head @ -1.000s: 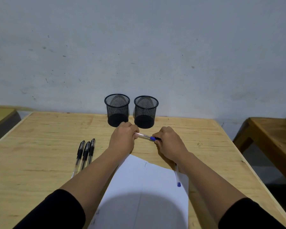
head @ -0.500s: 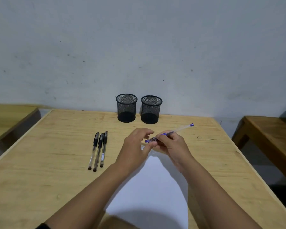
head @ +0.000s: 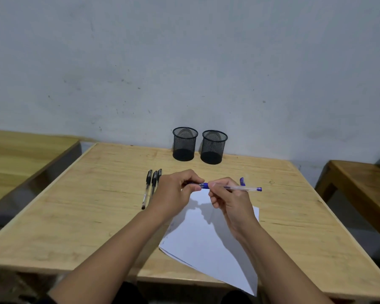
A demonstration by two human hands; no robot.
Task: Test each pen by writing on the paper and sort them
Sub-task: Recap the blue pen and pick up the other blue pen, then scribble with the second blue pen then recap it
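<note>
Classroom-like rm, wood desks [head: 75, 194], bare wall [head: 184, 62]

The left hand [head: 176, 189] is covering the writing tip of the clear blue-ended pen [head: 237, 188] and the lower part of the rightmost of three black pens [head: 152, 187]. The white paper sheet [head: 206, 242] is lying partly hidden under both forearms, its faint left-edge marks too small to read. A small blue piece [head: 242, 181] is peeking out behind the right hand [head: 230, 198], too hidden to identify.

The light wooden surface [head: 79, 207] carries two black mesh cups [head: 185, 144] side by side at 12 o'clock, three black pens [head: 150, 188] lying parallel at 10 o'clock, a white paper sheet [head: 208, 242] overhanging its near edge, and a blue cap [head: 242, 181] at 1 o'clock.
</note>
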